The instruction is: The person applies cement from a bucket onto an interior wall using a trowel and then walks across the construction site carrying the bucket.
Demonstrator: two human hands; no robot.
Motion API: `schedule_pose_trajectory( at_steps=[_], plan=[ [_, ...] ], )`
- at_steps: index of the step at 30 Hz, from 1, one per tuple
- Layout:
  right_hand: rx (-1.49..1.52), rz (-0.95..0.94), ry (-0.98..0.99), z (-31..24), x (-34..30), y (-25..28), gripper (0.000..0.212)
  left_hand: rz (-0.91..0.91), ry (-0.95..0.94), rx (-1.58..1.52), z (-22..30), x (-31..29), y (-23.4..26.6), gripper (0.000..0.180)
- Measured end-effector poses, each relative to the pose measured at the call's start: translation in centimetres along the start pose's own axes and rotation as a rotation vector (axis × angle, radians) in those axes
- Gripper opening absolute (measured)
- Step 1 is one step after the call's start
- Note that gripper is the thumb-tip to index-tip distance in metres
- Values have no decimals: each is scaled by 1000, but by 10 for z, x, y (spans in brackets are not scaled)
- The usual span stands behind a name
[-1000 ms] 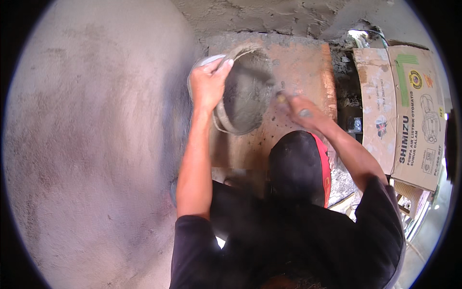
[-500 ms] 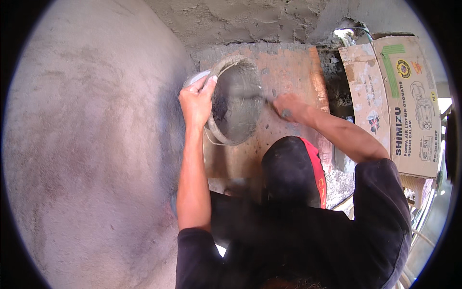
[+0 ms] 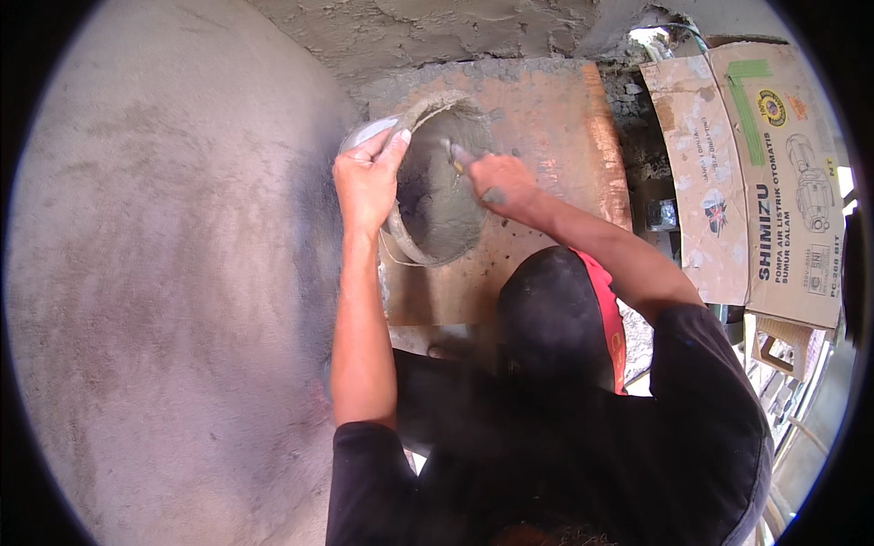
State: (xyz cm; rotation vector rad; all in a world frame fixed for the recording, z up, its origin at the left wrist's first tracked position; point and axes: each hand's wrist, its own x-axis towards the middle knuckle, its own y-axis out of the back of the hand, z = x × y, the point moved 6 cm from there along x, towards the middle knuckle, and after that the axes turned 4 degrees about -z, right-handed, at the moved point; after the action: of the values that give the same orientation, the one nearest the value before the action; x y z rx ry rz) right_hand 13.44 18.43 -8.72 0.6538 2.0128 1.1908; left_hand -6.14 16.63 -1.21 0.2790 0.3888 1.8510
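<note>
Our left grip (image 3: 368, 179) is clamped on the rim of the round bucket (image 3: 403, 238), thumb over the edge, and our right grip (image 3: 506, 185) is wrapped around the handle of a hand tool (image 3: 460, 161). The bucket sits in front of us over the reddish-brown board (image 3: 560, 118), close to the smooth grey wall (image 3: 182, 237) on our left, its mouth tipped toward us; whether the board bears its weight, we cannot tell. What has just changed is the right side: a second ago that hand was out over the board, well to the right of the rim, and now it has come in until the knuckles overlap the mouth's right side and the tool points inside. The left hold stays as it was. For the work, we judge that this brings the tool to the wet grey mix (image 3: 451, 214) while the left hand steadies the bucket. The tool's blade is too unclear for us to say whether it carries any.
</note>
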Motion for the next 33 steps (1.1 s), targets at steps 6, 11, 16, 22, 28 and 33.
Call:
schedule_pose_trajectory(
  at_steps=[6,11,16,22,28,33],
  plan=[
    [-173,-208,255,11,-10,-50,25,69,14,-81,-12,-1,22,37],
    [-64,-84,75,21,16,-32,20,26,23,3,4,-13,-9,43],
    [641,-96,480,25,-19,-102,36,-26,-37,-3,18,-32,-38,43],
    [1223,-697,-7,-20,-41,-54,54,11,-139,116,15,-12,-33,44],
    [1461,-805,96,2,-70,-37,38,106,11,45,25,-11,-8,37],
    [845,-364,135,29,-71,-27,31,215,20,-41,-7,-8,33,37]
  ],
)
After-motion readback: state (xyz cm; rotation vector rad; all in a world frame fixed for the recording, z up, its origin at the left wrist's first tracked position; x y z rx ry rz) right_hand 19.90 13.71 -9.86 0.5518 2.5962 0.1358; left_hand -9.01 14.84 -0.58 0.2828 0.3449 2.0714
